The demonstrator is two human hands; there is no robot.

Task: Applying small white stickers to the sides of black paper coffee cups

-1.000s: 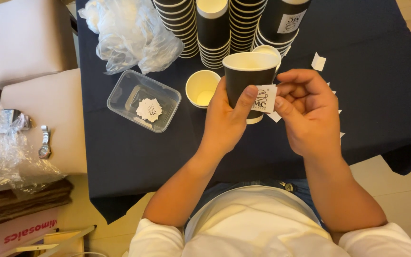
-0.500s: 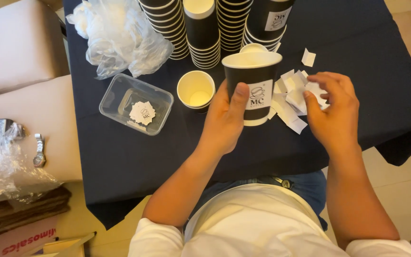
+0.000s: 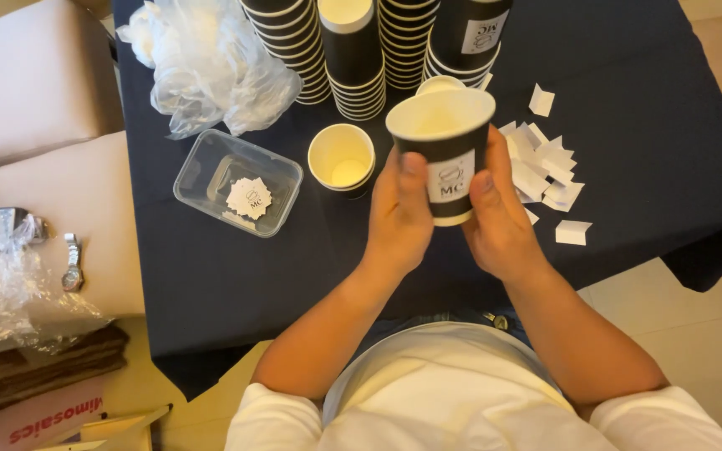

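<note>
Black paper cup (image 3: 443,150) held upright in both hands above the dark tablecloth (image 3: 645,150).

Long axis near vertical, open mouth up and tipped slightly toward the camera. Left hand (image 3: 400,213) and right hand (image 3: 499,219) clamp its sides, thumbs pressing either edge of the white sticker (image 3: 451,178). Paper backings (image 3: 545,163) lie just right; cup stacks (image 3: 361,50) stand behind.

Held cup (image 3: 443,150) between both hands, above table (image 3: 211,276).
12 o'clock: cup stacks (image 3: 353,50) block passage.
3 o'clock: loose paper slips (image 3: 545,167) litter cloth.
9 o'clock: single open cup (image 3: 342,157), beyond it plastic tray (image 3: 202,163).
6 to 8 o'clock: bare cloth, passage free.
</note>
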